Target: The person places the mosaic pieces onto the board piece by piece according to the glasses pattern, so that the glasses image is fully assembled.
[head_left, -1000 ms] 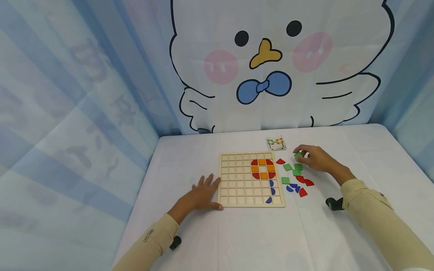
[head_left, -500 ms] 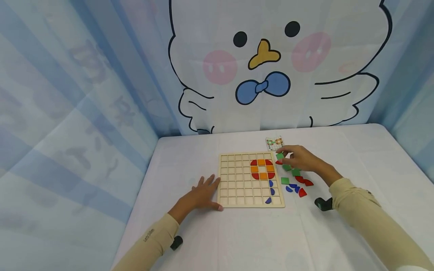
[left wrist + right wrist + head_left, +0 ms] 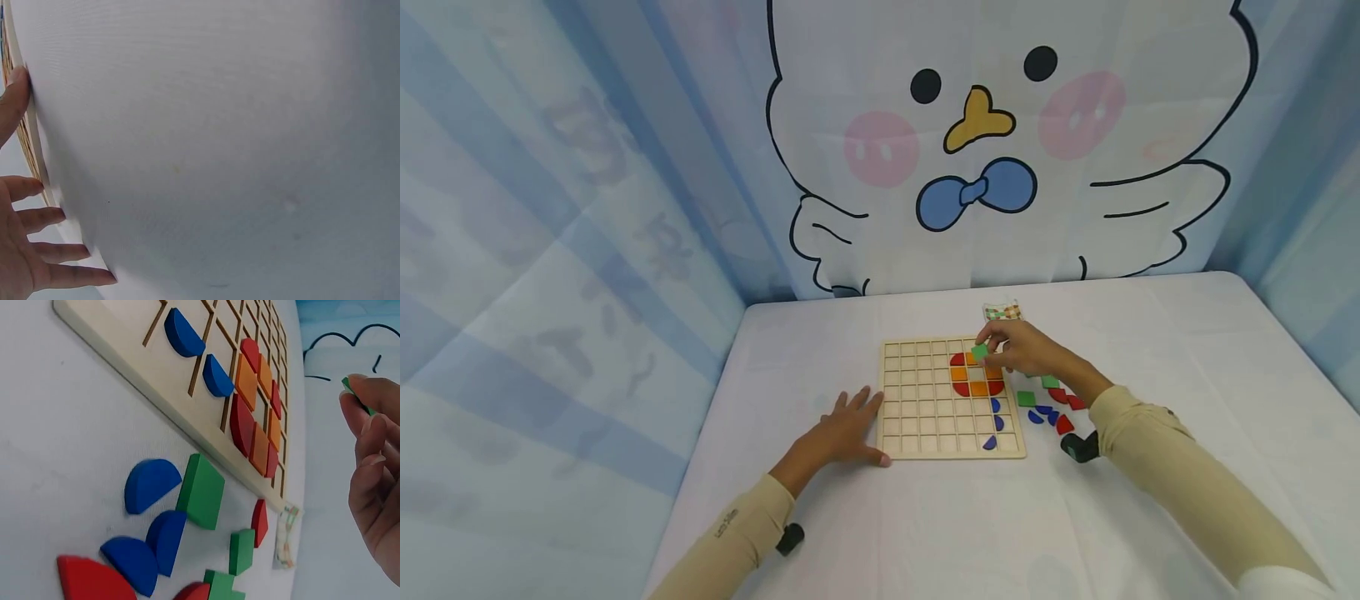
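A pale wooden grid board [image 3: 917,417] lies on the table, with a ring of red and orange pieces in its upper right and several blue half-circles [image 3: 219,376] down its right side. My right hand [image 3: 1026,346] pinches a green square [image 3: 980,352] between thumb and fingertips, held above the ring; in the right wrist view the square [image 3: 355,392] is seen nearly edge-on. My left hand [image 3: 847,429] rests at the board's left edge with spread, straight fingers. In the left wrist view its fingertips and thumb [image 3: 19,94] touch that edge.
Right of the board lie loose green squares [image 3: 201,490], blue half-circles [image 3: 151,485] and red quarter-circles [image 3: 94,578]. A small patterned card [image 3: 1002,311] lies behind the board, partly covered by my right hand in the head view. A printed curtain [image 3: 880,242] hangs behind the table.
My right hand has carried the green square leftward, from over the loose pieces to above the ring on the board. My left hand stays at the board's edge.
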